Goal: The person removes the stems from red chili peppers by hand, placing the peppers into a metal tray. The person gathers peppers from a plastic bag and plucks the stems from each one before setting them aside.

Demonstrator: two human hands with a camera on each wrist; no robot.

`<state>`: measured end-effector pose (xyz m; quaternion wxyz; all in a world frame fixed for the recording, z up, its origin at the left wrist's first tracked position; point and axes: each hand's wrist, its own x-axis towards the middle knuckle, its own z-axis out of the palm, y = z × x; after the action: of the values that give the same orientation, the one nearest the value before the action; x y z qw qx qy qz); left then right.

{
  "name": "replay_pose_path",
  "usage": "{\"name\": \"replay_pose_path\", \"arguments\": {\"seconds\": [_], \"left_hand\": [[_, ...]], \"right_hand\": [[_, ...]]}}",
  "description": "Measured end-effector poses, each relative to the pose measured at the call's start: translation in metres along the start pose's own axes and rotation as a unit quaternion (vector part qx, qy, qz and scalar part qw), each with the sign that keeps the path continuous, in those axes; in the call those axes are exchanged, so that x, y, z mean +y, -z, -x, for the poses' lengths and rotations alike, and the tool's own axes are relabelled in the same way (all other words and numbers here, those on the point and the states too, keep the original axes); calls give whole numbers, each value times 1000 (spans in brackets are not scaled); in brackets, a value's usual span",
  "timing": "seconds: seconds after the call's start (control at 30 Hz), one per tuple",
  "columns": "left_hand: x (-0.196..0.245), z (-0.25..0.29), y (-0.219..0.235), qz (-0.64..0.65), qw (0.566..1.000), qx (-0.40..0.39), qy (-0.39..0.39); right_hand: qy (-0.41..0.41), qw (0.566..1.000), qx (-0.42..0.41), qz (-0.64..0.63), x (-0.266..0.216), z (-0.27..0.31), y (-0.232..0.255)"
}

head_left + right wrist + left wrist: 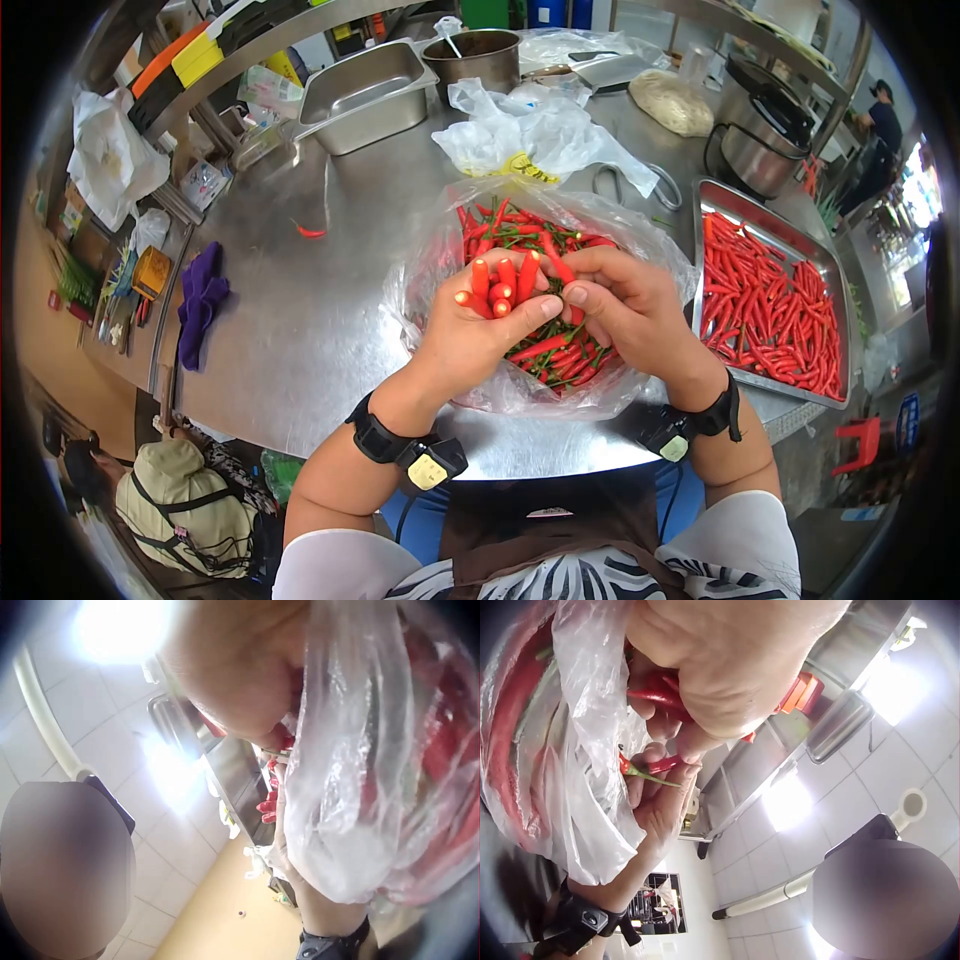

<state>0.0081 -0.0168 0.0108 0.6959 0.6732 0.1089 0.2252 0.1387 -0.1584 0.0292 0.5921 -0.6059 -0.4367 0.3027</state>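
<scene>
In the head view a clear plastic bag [650,245] stands open, filled with red chillies [555,365] on green stems. Above it, the left hand [465,340] holds a bunch of stemless chillies [503,285], their cut ends facing up. The right hand [635,310] pinches a single chilli [556,258] between thumb and fingers, its thumb close to the left thumb. In the left wrist view a green stem [654,778] shows by the fingertips. Plastic hides part of both hands in the right wrist view.
A metal tray [845,345] of red chillies stands at the right. Behind the bag lie white plastic bags [500,135] and scissors [665,187]. A steel pan [365,100], a pot [475,62] and a cooker [765,130] stand farther back. A purple cloth [200,305] lies left.
</scene>
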Motion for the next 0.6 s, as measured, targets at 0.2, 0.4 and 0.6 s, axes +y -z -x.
{"name": "replay_pose_path", "arguments": {"seconds": [0.2, 0.4, 0.6], "left_hand": [[0, -3, 0, 101, 995, -6, 23], [-4, -8, 6, 171, 985, 34, -15], [-4, -8, 3, 121, 988, 58, -70]], "right_hand": [[50, 999, 6, 14, 8, -3, -4], [-51, 986, -82, -135, 11, -2, 2], [86, 983, -59, 152, 15, -3, 0]]}}
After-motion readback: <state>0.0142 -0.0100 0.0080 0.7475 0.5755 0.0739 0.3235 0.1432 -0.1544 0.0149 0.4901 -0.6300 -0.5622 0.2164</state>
